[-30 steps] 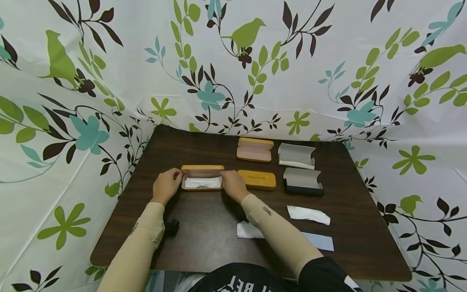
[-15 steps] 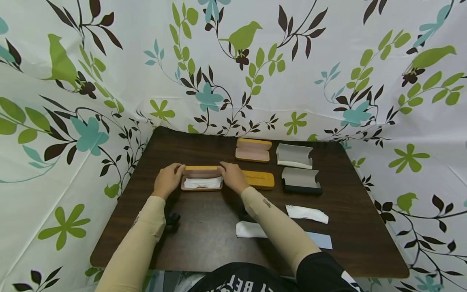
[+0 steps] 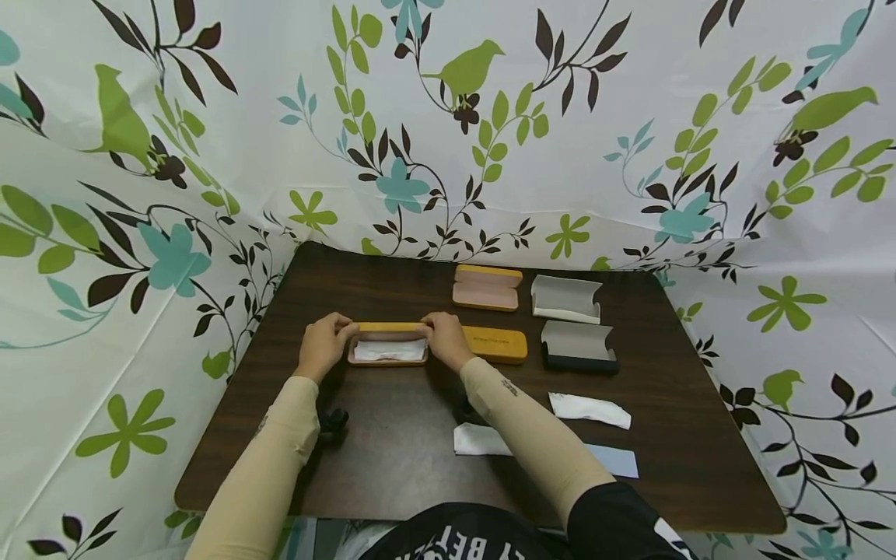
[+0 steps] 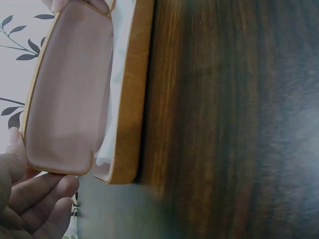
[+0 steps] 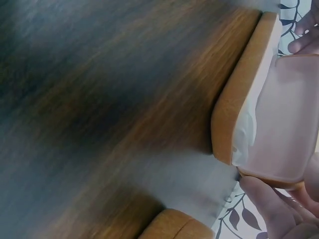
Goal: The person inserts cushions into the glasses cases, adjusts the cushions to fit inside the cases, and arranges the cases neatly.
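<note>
A yellow glasses case [image 3: 389, 327] with a pink lining stands with its lid up on the dark table. Inside its base lies a white folded cloth or pouch [image 3: 389, 351]. My left hand [image 3: 323, 345] pinches the lid's left end, thumb on the rim, fingers bent behind the corner. At the opposite end, my right hand [image 3: 446, 341] grips the lid between thumb and fingers. Both wrist views show the lid's pink inside [image 4: 70, 89] tilted over the base. Whatever lies beneath the cloth is hidden.
Right of the case lie a closed yellow case [image 3: 497, 344], an opened yellow case [image 3: 485, 296], a white open box [image 3: 565, 299] and a black box [image 3: 579, 362]. Nearer are two white cloths [image 3: 589, 411] and a pale blue strip [image 3: 617, 461], partly under the right forearm.
Both hands have moved from the case's sides up to the lid's two ends. The lid has since tipped slightly forward and down over the base.
</note>
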The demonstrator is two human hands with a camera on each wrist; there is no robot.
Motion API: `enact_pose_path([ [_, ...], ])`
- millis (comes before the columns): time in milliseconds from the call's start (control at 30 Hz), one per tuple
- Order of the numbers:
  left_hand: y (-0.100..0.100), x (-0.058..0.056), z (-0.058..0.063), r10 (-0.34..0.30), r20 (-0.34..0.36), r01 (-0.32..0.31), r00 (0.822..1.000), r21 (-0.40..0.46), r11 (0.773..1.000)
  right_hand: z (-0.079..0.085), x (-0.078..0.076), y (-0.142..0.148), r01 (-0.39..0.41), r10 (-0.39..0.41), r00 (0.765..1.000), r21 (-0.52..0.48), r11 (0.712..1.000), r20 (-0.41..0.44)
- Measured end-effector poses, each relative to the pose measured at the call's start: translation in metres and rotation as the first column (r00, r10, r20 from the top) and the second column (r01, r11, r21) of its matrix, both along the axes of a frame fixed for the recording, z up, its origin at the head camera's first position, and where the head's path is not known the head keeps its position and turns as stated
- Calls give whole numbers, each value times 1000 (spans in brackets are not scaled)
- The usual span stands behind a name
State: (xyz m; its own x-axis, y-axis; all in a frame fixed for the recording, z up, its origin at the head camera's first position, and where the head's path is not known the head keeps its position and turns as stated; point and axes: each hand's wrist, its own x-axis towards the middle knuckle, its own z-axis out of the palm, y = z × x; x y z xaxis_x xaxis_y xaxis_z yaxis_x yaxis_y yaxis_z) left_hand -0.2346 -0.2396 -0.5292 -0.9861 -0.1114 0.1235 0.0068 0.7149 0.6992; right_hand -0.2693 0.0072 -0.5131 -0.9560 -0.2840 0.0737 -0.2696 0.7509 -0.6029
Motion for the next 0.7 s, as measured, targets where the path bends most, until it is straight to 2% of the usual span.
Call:
enact_pose_path([
  [233,-2,7,-1,-35,4,35,999,7,999,1,2,4,-24,24,1000,30,999,20],
  [400,-4,13,-4,-58,-9,58,998,-42,997,-2,5,6,-30,29,999,27,999,36],
  [700,-4,20,-5,-75,-46,71,996,-77,994,-9,13,6,-56,56,998,11,998,-15],
])
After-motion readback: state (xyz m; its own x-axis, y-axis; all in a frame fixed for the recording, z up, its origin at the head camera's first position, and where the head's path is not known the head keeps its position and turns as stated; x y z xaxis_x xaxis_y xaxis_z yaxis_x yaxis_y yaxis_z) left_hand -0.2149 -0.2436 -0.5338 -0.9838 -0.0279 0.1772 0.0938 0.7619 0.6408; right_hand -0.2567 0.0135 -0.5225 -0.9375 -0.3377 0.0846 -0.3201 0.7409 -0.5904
